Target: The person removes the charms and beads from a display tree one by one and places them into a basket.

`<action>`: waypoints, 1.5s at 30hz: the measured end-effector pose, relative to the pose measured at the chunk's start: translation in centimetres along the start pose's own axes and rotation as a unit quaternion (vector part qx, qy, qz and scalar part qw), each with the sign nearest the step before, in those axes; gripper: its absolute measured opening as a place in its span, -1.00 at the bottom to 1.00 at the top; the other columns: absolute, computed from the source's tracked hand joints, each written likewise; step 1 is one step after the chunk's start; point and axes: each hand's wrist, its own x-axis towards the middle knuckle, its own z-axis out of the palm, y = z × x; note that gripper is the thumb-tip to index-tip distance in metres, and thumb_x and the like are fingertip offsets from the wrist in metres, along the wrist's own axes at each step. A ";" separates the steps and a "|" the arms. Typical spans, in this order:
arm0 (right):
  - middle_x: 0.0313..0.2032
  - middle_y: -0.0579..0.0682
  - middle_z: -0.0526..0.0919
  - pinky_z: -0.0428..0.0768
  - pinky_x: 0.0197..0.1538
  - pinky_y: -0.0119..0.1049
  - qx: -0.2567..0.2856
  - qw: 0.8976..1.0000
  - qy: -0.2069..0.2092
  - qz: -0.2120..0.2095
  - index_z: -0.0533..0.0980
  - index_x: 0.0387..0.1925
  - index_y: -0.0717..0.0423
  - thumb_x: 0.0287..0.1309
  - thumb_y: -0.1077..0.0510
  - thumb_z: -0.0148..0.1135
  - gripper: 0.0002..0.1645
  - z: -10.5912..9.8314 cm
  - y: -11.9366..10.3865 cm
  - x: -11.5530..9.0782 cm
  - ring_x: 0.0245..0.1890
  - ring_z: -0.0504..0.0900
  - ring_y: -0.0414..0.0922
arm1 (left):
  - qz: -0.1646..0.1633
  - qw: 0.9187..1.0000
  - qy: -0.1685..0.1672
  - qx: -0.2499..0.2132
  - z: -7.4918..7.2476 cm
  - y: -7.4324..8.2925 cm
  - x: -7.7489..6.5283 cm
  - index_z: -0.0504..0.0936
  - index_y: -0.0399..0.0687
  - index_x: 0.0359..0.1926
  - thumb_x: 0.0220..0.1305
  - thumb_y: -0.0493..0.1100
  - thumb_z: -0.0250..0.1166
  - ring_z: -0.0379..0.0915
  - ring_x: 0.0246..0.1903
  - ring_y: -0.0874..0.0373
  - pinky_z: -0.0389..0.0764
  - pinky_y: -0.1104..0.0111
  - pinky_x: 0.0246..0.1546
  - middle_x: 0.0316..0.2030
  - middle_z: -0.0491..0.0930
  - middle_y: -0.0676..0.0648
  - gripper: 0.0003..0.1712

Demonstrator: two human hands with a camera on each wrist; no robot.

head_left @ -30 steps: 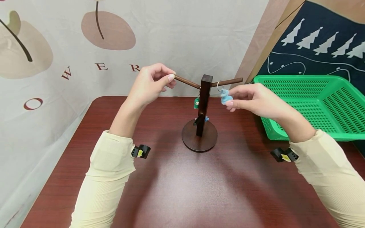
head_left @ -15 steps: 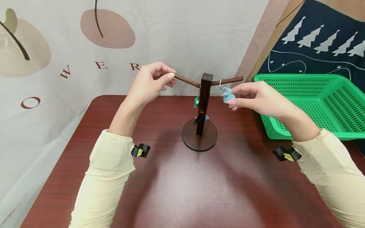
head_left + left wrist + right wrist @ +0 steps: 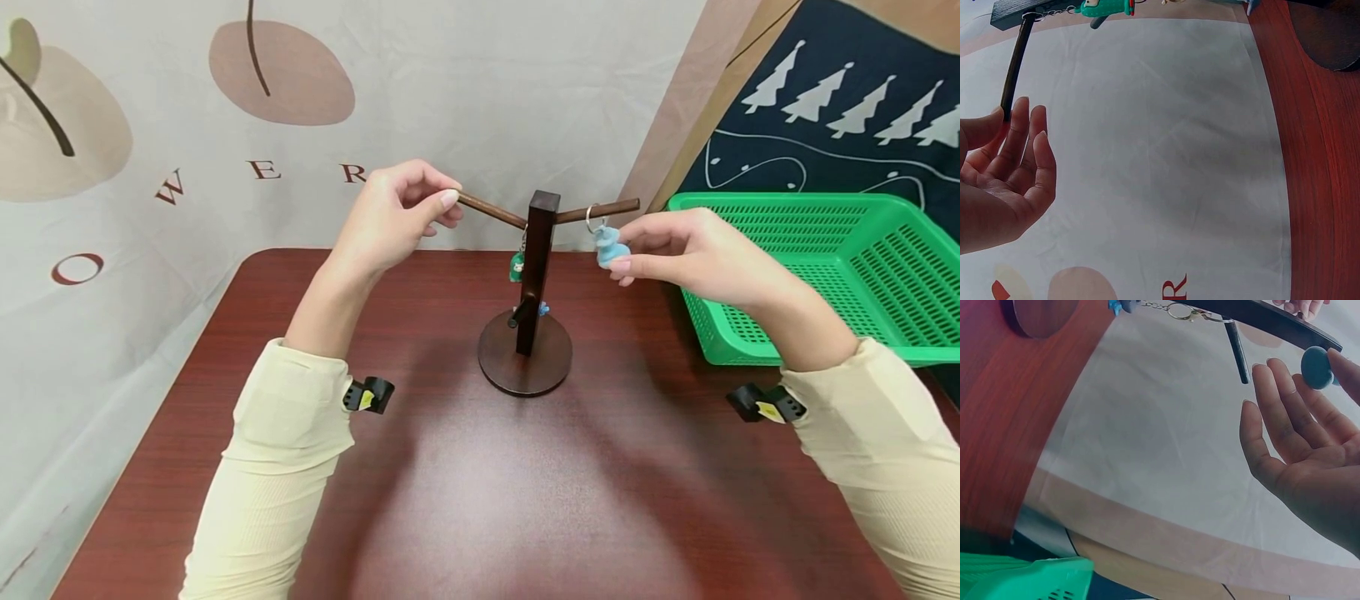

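Pale cloth (image 3: 480, 92) behind reddish table (image 3: 457, 500)

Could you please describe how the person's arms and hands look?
They wear long, pale cream fabric sleeves, with a small, yellow-marked black device near the wrist end of each. The left hand and right hand are bare.

The head view is bright and largely sharp. Light seems to fall from above, leaving a broad whitish glare on the tabletop (image 3: 495, 517) in front of the stand (image 3: 536, 267), with soft-edged shadows either side of it. Detail on the small green charm (image 3: 517, 267) beside the stand's post is too small to make out. Both wrist views are dimmer, the backdrop (image 3: 1166, 425) behind the stand dulled to grey, its border visibly bowed.
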 end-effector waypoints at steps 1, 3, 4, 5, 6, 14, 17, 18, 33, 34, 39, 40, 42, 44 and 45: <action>-0.35 0.06 0.64 0.51 -0.28 -0.43 -0.001 1.000 0.001 -0.001 0.54 -0.11 0.17 0.11 0.13 0.26 -0.69 0.0 0.0 0.0 -0.36 0.60 -0.13 | 0.000 1.000 0.000 0.000 0.0 0.0 0.0 0.56 -0.22 -0.19 0.26 -0.26 0.17 0.54 -0.32 0.12 0.51 0.37 -0.31 -0.38 0.61 -0.11 -0.85; -0.35 0.06 0.65 0.51 -0.28 -0.43 -0.005 1.000 0.004 -0.004 0.54 -0.12 0.17 0.11 0.13 0.26 -0.70 -0.1 -0.1 -0.1 -0.37 0.61 -0.14 | 0.000 1.000 0.000 0.001 0.0 0.0 0.0 0.56 -0.22 -0.19 0.26 -0.26 0.17 0.54 -0.32 0.12 0.50 0.38 -0.31 -0.38 0.61 -0.10 -0.86; -0.36 0.06 0.65 0.51 -0.28 -0.43 -0.005 1.000 0.005 -0.003 0.54 -0.12 0.17 0.10 0.13 0.26 -0.70 -0.2 -0.1 -0.2 -0.37 0.61 -0.14 | -0.001 1.000 0.000 -0.002 0.0 0.0 0.0 0.56 -0.23 -0.19 0.26 -0.26 0.17 0.54 -0.32 0.12 0.50 0.38 -0.31 -0.38 0.61 -0.10 -0.86; -0.35 0.06 0.65 0.51 -0.28 -0.44 -0.002 1.000 0.005 -0.005 0.54 -0.11 0.17 0.10 0.14 0.26 -0.70 -0.3 -0.1 -0.3 -0.37 0.61 -0.14 | 0.000 1.000 0.000 -0.002 0.0 0.0 0.0 0.56 -0.23 -0.19 0.26 -0.26 0.17 0.54 -0.33 0.12 0.50 0.38 -0.31 -0.38 0.61 -0.10 -0.86; -0.36 0.04 0.65 0.51 -0.28 -0.44 -0.001 1.000 0.006 -0.006 0.53 -0.11 0.18 0.10 0.15 0.26 -0.69 -0.3 -0.1 -0.3 -0.37 0.62 -0.15 | 0.000 1.000 0.000 -0.002 0.0 0.0 0.0 0.56 -0.23 -0.19 0.26 -0.26 0.17 0.54 -0.33 0.12 0.51 0.37 -0.31 -0.39 0.61 -0.10 -0.86; -0.36 0.05 0.65 0.51 -0.29 -0.45 -0.007 1.000 0.010 -0.013 0.53 -0.13 0.19 0.10 0.18 0.26 -0.71 -0.6 0.0 -0.5 -0.37 0.62 -0.14 | 0.000 1.000 0.001 0.003 0.0 0.1 0.0 0.56 -0.23 -0.19 0.26 -0.26 0.17 0.54 -0.33 0.12 0.51 0.33 -0.29 -0.39 0.60 -0.10 -0.86; -0.35 0.06 0.65 0.51 -0.30 -0.45 -0.006 1.000 0.010 -0.014 0.53 -0.12 0.19 0.09 0.18 0.27 -0.71 -0.7 0.0 -0.6 -0.38 0.61 -0.15 | -0.003 1.000 0.001 0.002 0.1 0.1 0.0 0.56 -0.23 -0.19 0.26 -0.27 0.17 0.54 -0.33 0.12 0.51 0.35 -0.30 -0.38 0.61 -0.10 -0.86; -0.35 0.07 0.65 0.51 -0.30 -0.46 -0.007 1.000 0.011 -0.014 0.53 -0.12 0.19 0.09 0.18 0.27 -0.70 -0.7 0.0 -0.6 -0.38 0.61 -0.14 | -0.004 1.000 0.001 0.002 0.1 0.1 0.0 0.56 -0.23 -0.19 0.25 -0.26 0.17 0.54 -0.33 0.12 0.51 0.36 -0.30 -0.38 0.61 -0.10 -0.86; -0.36 0.05 0.65 0.50 -0.29 -0.49 -0.016 0.999 0.025 -0.020 0.54 -0.15 0.20 0.08 0.18 0.28 -0.73 -1.1 0.0 -1.0 -0.39 0.61 -0.15 | -0.005 1.000 0.005 -0.005 0.1 0.1 0.1 0.57 -0.24 -0.21 0.25 -0.27 0.18 0.54 -0.34 0.11 0.50 0.36 -0.32 -0.40 0.61 -0.11 -0.86; -0.36 0.05 0.65 0.51 -0.30 -0.49 -0.017 0.999 0.026 -0.021 0.54 -0.16 0.19 0.08 0.18 0.28 -0.73 -1.1 0.1 -1.1 -0.39 0.61 -0.15 | -0.004 1.000 0.005 -0.005 0.1 0.1 0.1 0.57 -0.24 -0.20 0.25 -0.27 0.18 0.54 -0.34 0.11 0.50 0.37 -0.33 -0.39 0.61 -0.11 -0.86; -0.37 0.04 0.66 0.51 -0.30 -0.49 -0.012 0.999 0.029 -0.028 0.54 -0.15 0.21 0.07 0.22 0.28 -0.73 -1.3 0.2 -1.2 -0.39 0.62 -0.16 | -0.004 1.000 0.003 -0.004 0.1 0.1 0.0 0.56 -0.24 -0.20 0.25 -0.27 0.17 0.54 -0.33 0.11 0.50 0.39 -0.32 -0.39 0.61 -0.10 -0.86; -0.37 0.04 0.66 0.51 -0.30 -0.49 -0.012 0.999 0.030 -0.028 0.54 -0.15 0.21 0.06 0.22 0.29 -0.73 -1.4 0.2 -1.3 -0.39 0.62 -0.16 | -0.004 1.000 0.003 -0.003 0.1 0.1 0.0 0.56 -0.24 -0.19 0.25 -0.27 0.17 0.54 -0.33 0.12 0.50 0.37 -0.31 -0.39 0.61 -0.10 -0.86; -0.37 0.05 0.65 0.51 -0.29 -0.49 -0.010 0.999 0.032 -0.028 0.54 -0.15 0.20 0.06 0.23 0.29 -0.73 -1.4 0.2 -1.3 -0.39 0.62 -0.16 | -0.006 1.000 0.003 -0.003 0.1 0.2 0.0 0.56 -0.24 -0.19 0.25 -0.27 0.17 0.54 -0.33 0.12 0.51 0.36 -0.30 -0.39 0.61 -0.10 -0.86; -0.37 0.07 0.65 0.51 -0.30 -0.49 -0.012 0.999 0.033 -0.027 0.54 -0.16 0.19 0.06 0.22 0.29 -0.74 -1.5 0.2 -1.4 -0.39 0.61 -0.16 | -0.007 1.000 0.003 -0.003 0.1 0.2 -0.1 0.56 -0.23 -0.19 0.25 -0.26 0.17 0.54 -0.33 0.13 0.51 0.36 -0.29 -0.39 0.62 -0.09 -0.86; -0.37 0.08 0.65 0.51 -0.30 -0.49 -0.014 0.999 0.034 -0.027 0.55 -0.17 0.19 0.06 0.22 0.29 -0.74 -1.6 0.2 -1.4 -0.39 0.61 -0.16 | -0.007 1.000 0.004 -0.004 0.1 0.1 0.0 0.57 -0.23 -0.20 0.25 -0.27 0.18 0.55 -0.33 0.12 0.51 0.35 -0.29 -0.39 0.62 -0.09 -0.86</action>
